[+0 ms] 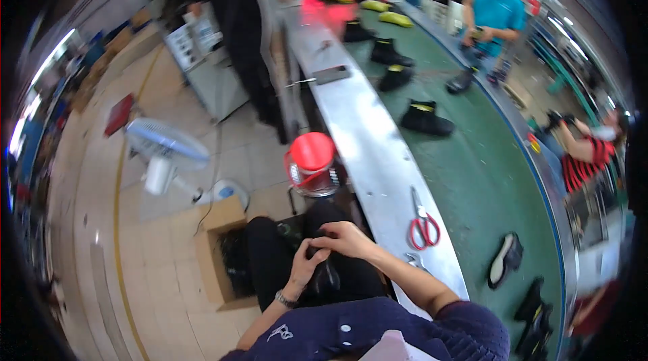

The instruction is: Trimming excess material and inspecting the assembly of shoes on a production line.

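A black shoe (326,280) with a glossy toe rests in my lap, hard to tell apart from my black trousers. My left hand (305,268) is closed on its upper edge, thumb and fingers bent together. From the right, my right hand (345,239) reaches across and pinches the same edge, its fingertips close to the left ones. Whatever small part lies between the fingertips is too dark to make out.
On the metal ledge at my right lie red-handled scissors (424,226) and a phone (331,74). Black boots (426,118) stand on the green conveyor belt (466,179). A red-lidded jug (312,158), a cardboard box (209,260) and a fan (165,145) are nearby. Co-workers (496,7) sit across.
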Motion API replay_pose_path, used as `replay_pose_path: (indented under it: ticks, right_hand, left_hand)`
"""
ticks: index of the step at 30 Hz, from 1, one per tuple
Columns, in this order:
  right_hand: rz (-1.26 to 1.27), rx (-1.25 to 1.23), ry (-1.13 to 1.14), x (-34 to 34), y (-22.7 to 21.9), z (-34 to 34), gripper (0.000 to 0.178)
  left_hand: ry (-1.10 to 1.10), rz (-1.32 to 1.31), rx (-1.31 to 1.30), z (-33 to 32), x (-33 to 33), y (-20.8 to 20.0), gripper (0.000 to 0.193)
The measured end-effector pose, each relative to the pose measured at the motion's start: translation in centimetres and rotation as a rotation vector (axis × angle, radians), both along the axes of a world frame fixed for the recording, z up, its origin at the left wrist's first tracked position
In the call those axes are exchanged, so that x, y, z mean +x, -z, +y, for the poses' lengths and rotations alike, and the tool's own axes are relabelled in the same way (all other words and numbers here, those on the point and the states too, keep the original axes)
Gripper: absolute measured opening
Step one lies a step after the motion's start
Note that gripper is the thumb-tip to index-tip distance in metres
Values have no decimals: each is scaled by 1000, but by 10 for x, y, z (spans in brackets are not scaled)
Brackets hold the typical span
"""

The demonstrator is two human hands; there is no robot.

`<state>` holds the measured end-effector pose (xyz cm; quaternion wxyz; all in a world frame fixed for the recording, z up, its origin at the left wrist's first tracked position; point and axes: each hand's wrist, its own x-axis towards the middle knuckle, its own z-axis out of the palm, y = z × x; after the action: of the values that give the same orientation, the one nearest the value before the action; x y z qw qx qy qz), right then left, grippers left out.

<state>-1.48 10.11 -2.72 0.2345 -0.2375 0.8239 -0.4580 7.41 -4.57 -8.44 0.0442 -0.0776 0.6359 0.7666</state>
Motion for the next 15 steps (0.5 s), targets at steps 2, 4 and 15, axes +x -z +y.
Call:
replay_pose_path:
  ticks: [2, 4, 15]
  right_hand:
    - [-404, -403, 7, 6, 0, 8, 42]
    - [-513, -547, -5, 17, -1, 19, 73]
    - [-369, -518, 246, 58, -14, 79, 66]
  left_hand:
    - [-21, -38, 49, -10, 3, -16, 33]
    - [-98, -157, 269, -25, 8, -30, 32]
    - [-74, -180, 1139, -23, -48, -63, 54]
